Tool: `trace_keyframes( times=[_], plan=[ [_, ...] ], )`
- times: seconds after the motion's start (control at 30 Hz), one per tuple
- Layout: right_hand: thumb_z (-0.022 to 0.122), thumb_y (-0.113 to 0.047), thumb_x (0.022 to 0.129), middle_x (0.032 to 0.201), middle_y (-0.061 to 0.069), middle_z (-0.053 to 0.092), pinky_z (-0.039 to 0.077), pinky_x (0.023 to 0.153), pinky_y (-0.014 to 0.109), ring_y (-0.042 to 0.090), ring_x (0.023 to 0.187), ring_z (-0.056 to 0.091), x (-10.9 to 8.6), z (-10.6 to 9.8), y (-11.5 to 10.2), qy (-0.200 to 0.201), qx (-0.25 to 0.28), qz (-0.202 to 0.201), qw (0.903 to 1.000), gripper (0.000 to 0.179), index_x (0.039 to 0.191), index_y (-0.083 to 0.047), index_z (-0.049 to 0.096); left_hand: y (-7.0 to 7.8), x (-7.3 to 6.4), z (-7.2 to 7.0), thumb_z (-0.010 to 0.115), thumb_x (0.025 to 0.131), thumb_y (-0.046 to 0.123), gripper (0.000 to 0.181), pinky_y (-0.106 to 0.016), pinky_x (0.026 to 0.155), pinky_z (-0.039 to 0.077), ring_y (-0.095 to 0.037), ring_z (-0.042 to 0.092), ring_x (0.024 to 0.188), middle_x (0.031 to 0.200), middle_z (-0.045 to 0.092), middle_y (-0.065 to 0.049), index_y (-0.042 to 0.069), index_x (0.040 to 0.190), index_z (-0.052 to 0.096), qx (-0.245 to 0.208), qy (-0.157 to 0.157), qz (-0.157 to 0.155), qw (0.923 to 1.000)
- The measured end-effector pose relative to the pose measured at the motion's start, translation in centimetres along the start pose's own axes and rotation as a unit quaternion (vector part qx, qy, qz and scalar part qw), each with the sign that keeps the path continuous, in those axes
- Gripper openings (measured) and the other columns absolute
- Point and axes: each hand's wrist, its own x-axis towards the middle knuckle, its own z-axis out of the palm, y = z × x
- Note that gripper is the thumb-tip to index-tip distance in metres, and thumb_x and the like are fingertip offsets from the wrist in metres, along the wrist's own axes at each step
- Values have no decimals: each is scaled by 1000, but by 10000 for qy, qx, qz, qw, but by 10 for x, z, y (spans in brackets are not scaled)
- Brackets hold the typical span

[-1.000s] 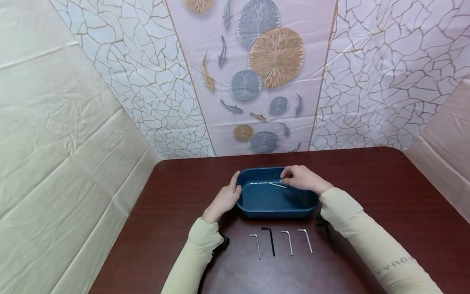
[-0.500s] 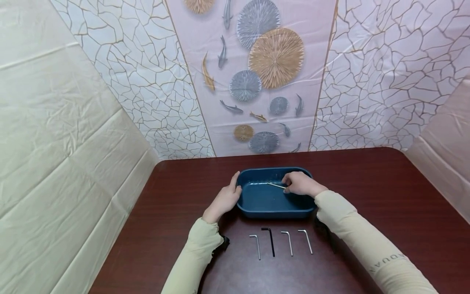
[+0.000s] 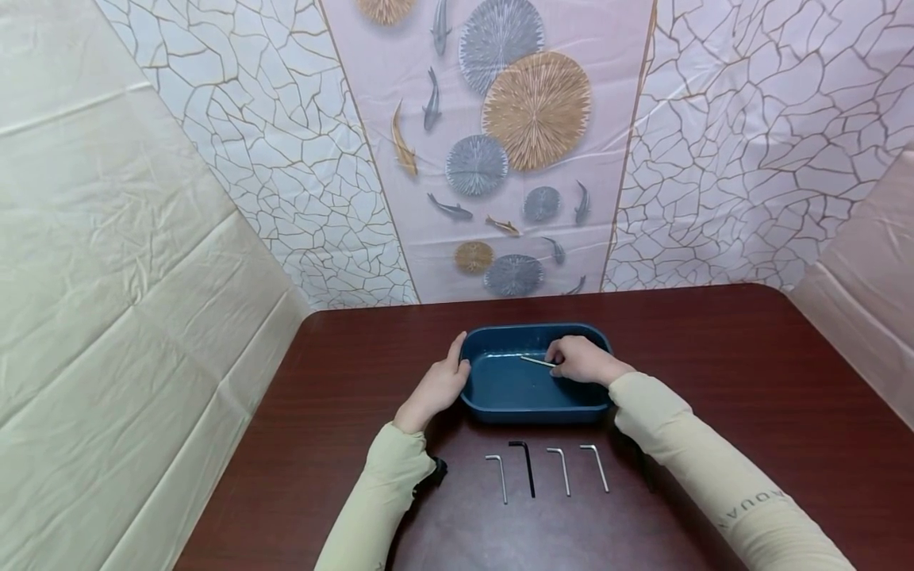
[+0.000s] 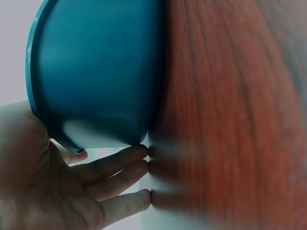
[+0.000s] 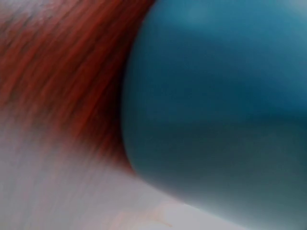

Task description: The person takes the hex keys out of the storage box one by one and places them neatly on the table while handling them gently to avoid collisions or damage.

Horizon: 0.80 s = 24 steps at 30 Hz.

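A blue rectangular tray (image 3: 535, 415) stands on the table, long side across. My left hand (image 3: 438, 386) holds its left end in the head view, thumb at the rim and fingers along the outside. In the left wrist view several fingertips of that hand reach down to the table beside the tray's wall. My right hand (image 3: 581, 361) is inside the tray, its thumb and fingers pinching the right end of a thin, pale metal hex key (image 3: 535, 362); its end under the fingers is hidden. The right wrist view shows only the tray's outer wall (image 5: 206, 96) and table, blurred.
Several L-shaped hex keys lie in a row in front of the tray: a silver one (image 3: 499, 477), a black one (image 3: 528, 468) and silver ones (image 3: 562, 472) to the right. The dark red wooden table (image 3: 343, 381) backs onto a patterned cloth (image 3: 357, 238).
My right hand has lowered into the tray and its fingers have closed on the hex key's right end. The key has barely shifted. My left hand has stayed in place.
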Motion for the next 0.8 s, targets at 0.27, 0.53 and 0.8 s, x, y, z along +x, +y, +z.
trace_keyframes(
  times=[0.27,0.53,0.8],
  plan=[
    [63,4,93,98,9,66,52,83,42,22,89,61,-4,0,-1,-59,-29,-354,9994,15,103,-3,72,0,1,0,35,109,25,60,-30,53,38,-15,40,48,60,42,0,16,163,10,-5,17,-8,10000],
    [61,11,90,95,5,66,53,79,39,20,86,61,-9,-1,0,-102,18,-693,9975,23,93,-7,75,-1,2,1,35,109,25,61,-31,52,37,-15,38,47,60,42,1,17,164,9,-59,-10,-23,10000],
    [58,13,90,98,5,64,53,78,38,19,88,59,-11,0,0,-50,57,-785,9969,28,90,-8,77,-2,2,2,35,109,26,61,-31,52,37,-15,38,47,60,42,0,18,164,9,-64,-7,-72,10000]
  ],
)
